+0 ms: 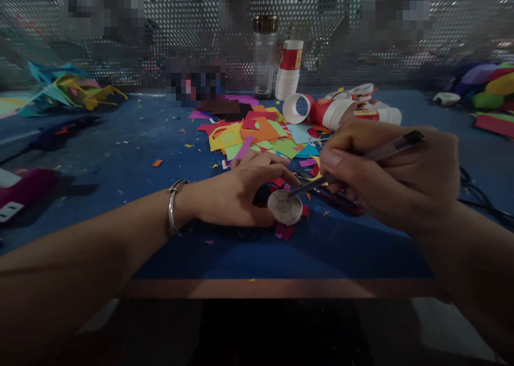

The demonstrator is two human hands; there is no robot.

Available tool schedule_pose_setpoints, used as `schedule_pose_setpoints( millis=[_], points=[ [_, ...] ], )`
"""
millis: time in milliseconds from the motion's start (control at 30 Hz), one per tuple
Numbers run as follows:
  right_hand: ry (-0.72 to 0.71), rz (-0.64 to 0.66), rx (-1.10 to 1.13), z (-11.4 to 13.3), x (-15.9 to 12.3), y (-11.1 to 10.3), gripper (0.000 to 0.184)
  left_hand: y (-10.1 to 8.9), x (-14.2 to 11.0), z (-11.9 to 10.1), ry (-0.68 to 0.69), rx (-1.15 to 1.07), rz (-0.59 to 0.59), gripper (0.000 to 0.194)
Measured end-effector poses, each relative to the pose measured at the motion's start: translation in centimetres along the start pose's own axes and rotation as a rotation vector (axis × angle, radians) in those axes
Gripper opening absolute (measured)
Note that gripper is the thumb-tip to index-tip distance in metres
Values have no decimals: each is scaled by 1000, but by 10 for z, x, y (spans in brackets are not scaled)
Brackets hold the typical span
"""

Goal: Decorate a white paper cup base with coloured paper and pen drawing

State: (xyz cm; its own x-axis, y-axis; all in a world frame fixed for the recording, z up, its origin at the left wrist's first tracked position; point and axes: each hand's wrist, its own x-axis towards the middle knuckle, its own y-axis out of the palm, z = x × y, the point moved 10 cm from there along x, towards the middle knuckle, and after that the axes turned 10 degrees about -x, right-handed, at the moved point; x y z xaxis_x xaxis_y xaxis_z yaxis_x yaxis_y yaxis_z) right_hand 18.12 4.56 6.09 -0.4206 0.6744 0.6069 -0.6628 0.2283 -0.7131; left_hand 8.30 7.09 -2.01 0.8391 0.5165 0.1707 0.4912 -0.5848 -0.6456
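Note:
Between the thumb and fingers of my left hand (249,189) is a small round white disc (285,208), which looks like the base of a paper cup. A circle filled with a dark grid is drawn at its middle, with lines running outward. My right hand (389,173) is closed around a pen (373,154) with a dark cap end, its tip down at the disc's upper edge. Red and purple paper scraps (284,231) show under and around the disc. A dark red object (341,200), partly hidden, lies below my right hand.
Coloured paper pieces (261,133) are heaped behind my hands. Paper cups (331,112) lie at the back right, near a stack of cups (289,71) and a clear bottle (265,61). Folded paper (72,88) sits far left, a magenta object (28,192) nearer. Black cables (482,200) lie right.

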Motion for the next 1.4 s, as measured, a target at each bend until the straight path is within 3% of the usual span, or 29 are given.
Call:
schedule_pose_setpoints(
  millis=[133,300,533,767,967,1167,1400],
  points=[
    [-4,-15,-13,1,0,1,25,-8,-5,1,-23,81,-106,49],
    [13,-29,-6,0,-1,0,25,-8,-7,10,-190,188,-189,66],
    [6,-32,-4,3,-1,1,25,-2,-10,13,-259,259,-144,56],
    [-9,-40,28,7,1,1,25,-6,-14,0,-148,140,-122,48],
    [-24,-43,45,9,2,1,25,-2,-12,1,-145,131,-44,45],
    [17,5,90,3,1,4,25,-2,-9,-5,-120,120,-24,57],
    [31,34,102,-1,-1,2,26,-4,-7,2,-180,103,-50,55]
  ],
)
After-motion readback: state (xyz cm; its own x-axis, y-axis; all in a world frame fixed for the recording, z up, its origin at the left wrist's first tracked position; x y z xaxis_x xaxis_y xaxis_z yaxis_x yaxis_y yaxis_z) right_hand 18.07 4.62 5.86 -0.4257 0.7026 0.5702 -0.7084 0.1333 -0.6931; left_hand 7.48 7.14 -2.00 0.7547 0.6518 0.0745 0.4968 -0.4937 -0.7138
